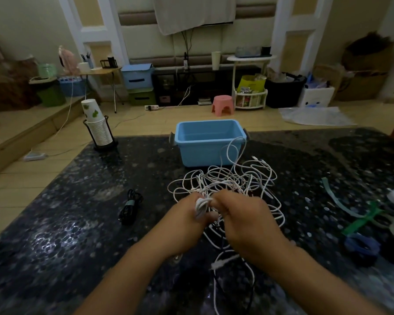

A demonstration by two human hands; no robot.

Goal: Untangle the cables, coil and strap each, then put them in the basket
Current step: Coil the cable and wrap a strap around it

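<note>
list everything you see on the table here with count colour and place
basket: one, light blue, far middle of table
white cables: tangled pile, count unclear, before the basket
black cable: one, coiled and strapped, left of the pile
straps: several, green and pale teal, right edge
tape rolls: count unclear, blue and dark, near right
paper cups: one stack, white, in a black holder, far left
left hand: grips a white bundle
right hand: pinches the same bundle
</note>
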